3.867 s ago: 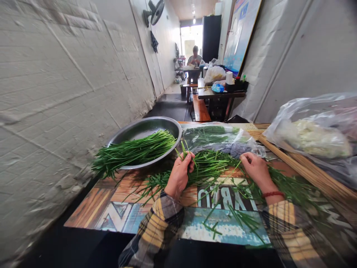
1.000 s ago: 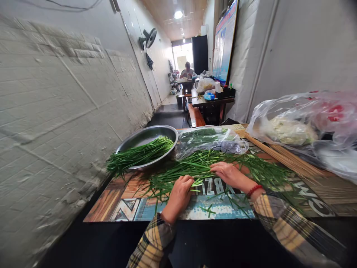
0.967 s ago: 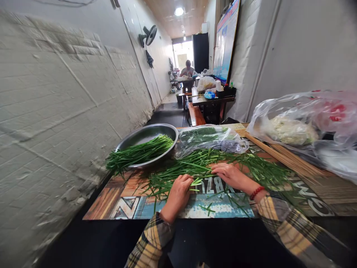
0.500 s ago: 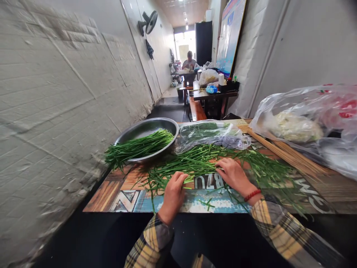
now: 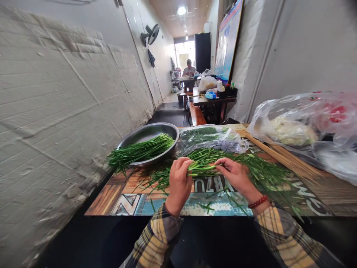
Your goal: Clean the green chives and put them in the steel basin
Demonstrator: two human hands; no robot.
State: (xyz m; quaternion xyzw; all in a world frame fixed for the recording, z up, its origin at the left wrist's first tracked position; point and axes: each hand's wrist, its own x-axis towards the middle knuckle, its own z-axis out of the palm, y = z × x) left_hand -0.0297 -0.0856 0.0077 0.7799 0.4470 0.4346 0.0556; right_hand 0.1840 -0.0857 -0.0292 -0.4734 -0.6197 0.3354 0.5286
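My left hand (image 5: 179, 182) is closed round a small bunch of green chives (image 5: 201, 169) just above the table. My right hand (image 5: 234, 175) pinches the same bunch at its right end. A loose pile of chives (image 5: 262, 172) spreads over the patterned table (image 5: 119, 199) under and right of both hands. A sorted bundle of chives (image 5: 139, 152) lies across a round metal basin (image 5: 150, 133) at the left rear, its tips hanging over the rim.
A clear plastic bag with greens (image 5: 210, 138) sits behind the pile. Bamboo skewers (image 5: 281, 156) lie on the right, beside plastic bags (image 5: 304, 126) holding pale food. A brick wall (image 5: 55, 123) runs close on the left. A person (image 5: 190, 69) sits at a far table.
Both hands have lifted off the table and come together, with a small bunch of chives now raised between them. Earlier they lay low on the pile.
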